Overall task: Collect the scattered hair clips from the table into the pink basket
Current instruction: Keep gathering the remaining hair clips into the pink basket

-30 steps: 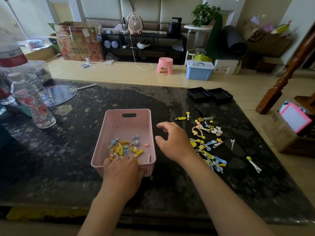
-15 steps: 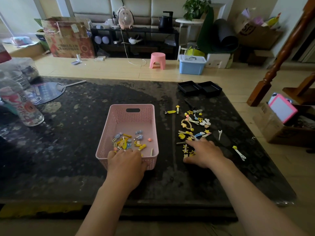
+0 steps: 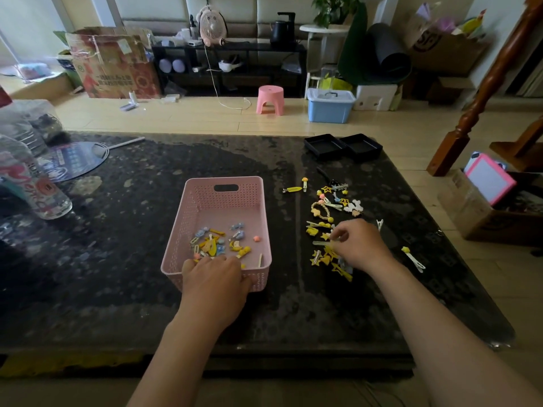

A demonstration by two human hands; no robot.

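The scattered hair clips (image 3: 318,224) lie around the right hand (image 3: 357,245), whose curled fingertips pinch one slim clip (image 3: 320,243). Lift it free of its neighbours, then carry it left over the pink basket (image 3: 202,198), whose near rim the left hand (image 3: 216,279) grips steady.

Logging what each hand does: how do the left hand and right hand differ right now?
The left hand grips the near rim of the pink basket; the right hand is clear of the basket, over the hair clips on the table. The left hand's fingers hook inside the basket; the right hand's fingers pinch a clip. Both are palm down.
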